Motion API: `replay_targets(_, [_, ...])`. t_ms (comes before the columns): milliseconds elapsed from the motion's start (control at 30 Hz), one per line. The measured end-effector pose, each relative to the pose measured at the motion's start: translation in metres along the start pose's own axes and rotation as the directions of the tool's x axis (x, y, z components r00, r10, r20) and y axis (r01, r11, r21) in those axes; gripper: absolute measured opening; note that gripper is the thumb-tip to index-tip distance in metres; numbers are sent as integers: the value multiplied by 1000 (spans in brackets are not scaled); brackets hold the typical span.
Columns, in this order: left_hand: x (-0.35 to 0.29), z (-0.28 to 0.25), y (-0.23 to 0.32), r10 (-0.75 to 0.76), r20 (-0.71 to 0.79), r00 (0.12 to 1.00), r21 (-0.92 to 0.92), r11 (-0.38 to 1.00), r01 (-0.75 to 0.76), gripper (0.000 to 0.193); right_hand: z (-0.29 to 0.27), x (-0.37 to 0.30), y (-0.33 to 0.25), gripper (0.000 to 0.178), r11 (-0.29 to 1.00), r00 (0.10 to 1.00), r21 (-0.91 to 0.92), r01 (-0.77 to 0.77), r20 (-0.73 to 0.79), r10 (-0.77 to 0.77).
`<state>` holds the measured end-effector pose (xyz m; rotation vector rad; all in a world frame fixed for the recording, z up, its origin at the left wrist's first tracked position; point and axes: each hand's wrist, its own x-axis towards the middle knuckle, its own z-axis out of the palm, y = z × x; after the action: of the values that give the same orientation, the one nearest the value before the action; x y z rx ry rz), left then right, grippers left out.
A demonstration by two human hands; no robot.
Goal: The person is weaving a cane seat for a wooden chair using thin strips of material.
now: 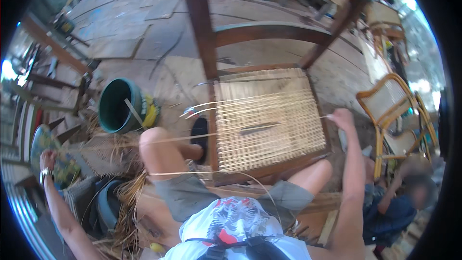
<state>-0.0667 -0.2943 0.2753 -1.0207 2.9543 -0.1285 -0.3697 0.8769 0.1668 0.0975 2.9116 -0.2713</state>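
Observation:
A dark wooden chair (198, 29) stands before me, its seat woven with pale cane (269, 151) in an open lattice. My left hand (47, 160), arm stretched far to the left, is closed around a long cane strand (185, 139) that runs taut to the seat's left edge. By the seat's right edge, my right hand (342, 118) pinches a thin strand end. A slim, dark, flat piece (260, 128) lies on the weave; its kind is unclear. Loose cane ends (198, 108) stick out at the left side. Another strand (178, 173) crosses my lap.
At the left stands a green bucket (111, 103). Loose cane strips (132, 192) hang beside my left leg. To the right is a rattan armchair (378, 110), with a seated person (399, 207) close by at lower right. Boards cover the floor (168, 33).

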Motion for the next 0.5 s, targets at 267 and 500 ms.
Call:
replay_targets(267, [-69, -77, 301, 488, 56, 871, -600, 714, -361, 23, -74, -10, -176, 59, 987, 810, 121, 104, -586, -13])
replay_targets(500, [-166, -104, 529, 931, -24, 364, -823, 188, -536, 16, -33, -131, -423, 42, 261, 653, 759, 596, -269, -708])
